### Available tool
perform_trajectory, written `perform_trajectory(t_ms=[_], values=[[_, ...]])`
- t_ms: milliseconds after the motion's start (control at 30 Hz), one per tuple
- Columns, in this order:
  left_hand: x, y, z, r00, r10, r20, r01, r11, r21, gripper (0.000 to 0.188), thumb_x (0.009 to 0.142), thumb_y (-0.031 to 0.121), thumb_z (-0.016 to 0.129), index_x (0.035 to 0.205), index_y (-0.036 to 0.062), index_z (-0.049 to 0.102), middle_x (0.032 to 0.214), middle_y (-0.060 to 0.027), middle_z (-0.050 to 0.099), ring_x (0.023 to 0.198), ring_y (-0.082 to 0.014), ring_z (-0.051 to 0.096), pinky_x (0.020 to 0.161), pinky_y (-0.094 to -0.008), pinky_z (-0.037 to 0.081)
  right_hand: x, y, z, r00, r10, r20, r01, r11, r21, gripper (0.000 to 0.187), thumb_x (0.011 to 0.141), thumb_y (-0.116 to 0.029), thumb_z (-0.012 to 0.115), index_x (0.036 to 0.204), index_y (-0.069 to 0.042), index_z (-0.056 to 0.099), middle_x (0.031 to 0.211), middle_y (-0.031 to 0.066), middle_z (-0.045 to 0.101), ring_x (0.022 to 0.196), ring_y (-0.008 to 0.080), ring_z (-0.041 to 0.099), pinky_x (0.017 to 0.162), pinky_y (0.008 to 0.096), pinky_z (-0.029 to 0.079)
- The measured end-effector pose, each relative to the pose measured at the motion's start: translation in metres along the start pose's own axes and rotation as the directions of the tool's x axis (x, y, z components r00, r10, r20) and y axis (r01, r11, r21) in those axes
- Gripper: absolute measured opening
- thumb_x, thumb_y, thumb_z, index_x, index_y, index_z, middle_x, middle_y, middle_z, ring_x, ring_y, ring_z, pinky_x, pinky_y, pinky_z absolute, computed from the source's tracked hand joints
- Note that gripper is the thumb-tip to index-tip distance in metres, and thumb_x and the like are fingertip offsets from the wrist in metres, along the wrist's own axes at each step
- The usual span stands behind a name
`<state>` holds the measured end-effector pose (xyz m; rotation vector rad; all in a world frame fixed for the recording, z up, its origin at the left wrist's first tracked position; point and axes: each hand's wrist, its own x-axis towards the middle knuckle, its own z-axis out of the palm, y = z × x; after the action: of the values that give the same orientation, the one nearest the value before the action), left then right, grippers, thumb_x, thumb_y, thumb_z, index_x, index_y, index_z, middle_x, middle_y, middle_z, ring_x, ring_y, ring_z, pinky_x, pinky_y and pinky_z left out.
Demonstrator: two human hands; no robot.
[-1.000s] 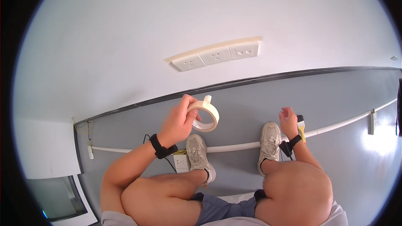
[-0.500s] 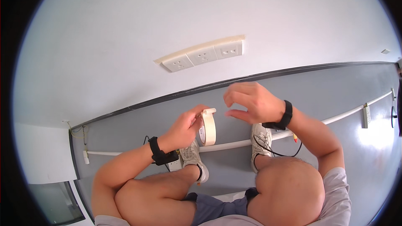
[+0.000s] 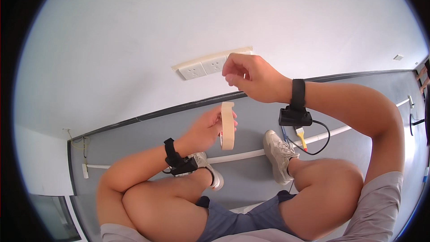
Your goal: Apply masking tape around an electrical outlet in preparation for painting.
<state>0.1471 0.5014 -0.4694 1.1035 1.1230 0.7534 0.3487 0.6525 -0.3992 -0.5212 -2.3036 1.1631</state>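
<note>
My left hand grips a roll of cream masking tape, held upright above the floor with a short loose end curling at its top. Higher up and to the right, my right hand is raised before the wall with its fingers curled in and thumb close to the fingertips; whatever they may hold is hidden. Behind it sits a white wall socket panel, its right part covered by the hand. A strip of cream tape runs along the panel's upper edge.
A dark skirting strip divides the white wall from the grey floor. A white pipe or rail crosses the floor past my shoes. A yellow-handled paintbrush lies beside a black cable. Part of another person shows at the far right.
My right hand has risen toward the socket panel, and its fingers have curled closer together. The left hand has turned the tape roll edge-on. My right knee has swung outward.
</note>
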Motion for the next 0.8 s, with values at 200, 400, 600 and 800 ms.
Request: perform_trajectory(t_ms=[200,400,600,800], values=[[0.013,-0.017,-0.004,0.999,-0.025,0.045,0.025,1.000,0.005,0.026,0.110,0.008,0.051,0.136,0.0073,0.056,0.127,-0.0083,0.063,0.115,-0.0204,0.070,0.096,-0.0385,0.060,-0.025,0.013,-0.003,0.972,-0.163,0.167,0.178,0.981,-0.078,0.018,0.092,-0.007,0.075,0.107,-0.004,0.065,0.096,0.0078,0.071,0.086,0.0209,0.069,0.076,0.0362,0.057],[0.019,-0.017,0.012,0.993,-0.008,0.118,0.019,0.996,-0.091,0.028,0.112,0.013,0.055,0.139,0.0070,0.055,0.126,-0.0077,0.063,0.112,-0.0221,0.071,0.092,-0.0374,0.062,-0.051,0.035,0.010,0.945,-0.318,0.072,0.326,0.914,-0.242,0.030,0.083,-0.010,0.086,0.101,-0.008,0.062,0.100,0.0061,0.068,0.093,0.0306,0.070,0.074,0.0420,0.058],[0.031,-0.017,0.015,0.986,-0.057,0.159,0.077,0.989,-0.125,0.026,0.112,0.003,0.046,0.136,0.0024,0.056,0.122,-0.0085,0.063,0.111,-0.0187,0.068,0.103,-0.0390,0.059,-0.050,0.054,-0.003,0.943,-0.325,0.073,0.333,0.916,-0.222,0.027,0.084,-0.007,0.084,0.101,-0.007,0.063,0.101,0.0069,0.068,0.092,0.0304,0.071,0.074,0.0415,0.059],[0.035,-0.018,0.019,0.980,-0.125,0.154,0.149,0.977,-0.154,0.026,0.112,0.000,0.045,0.135,0.0027,0.056,0.122,-0.0086,0.062,0.112,-0.0183,0.067,0.105,-0.0392,0.060,-0.053,0.063,-0.010,0.946,-0.285,0.157,0.303,0.947,-0.109,0.031,0.083,-0.008,0.085,0.106,-0.006,0.064,0.103,0.0085,0.068,0.090,0.0319,0.071,0.074,0.0421,0.059]])
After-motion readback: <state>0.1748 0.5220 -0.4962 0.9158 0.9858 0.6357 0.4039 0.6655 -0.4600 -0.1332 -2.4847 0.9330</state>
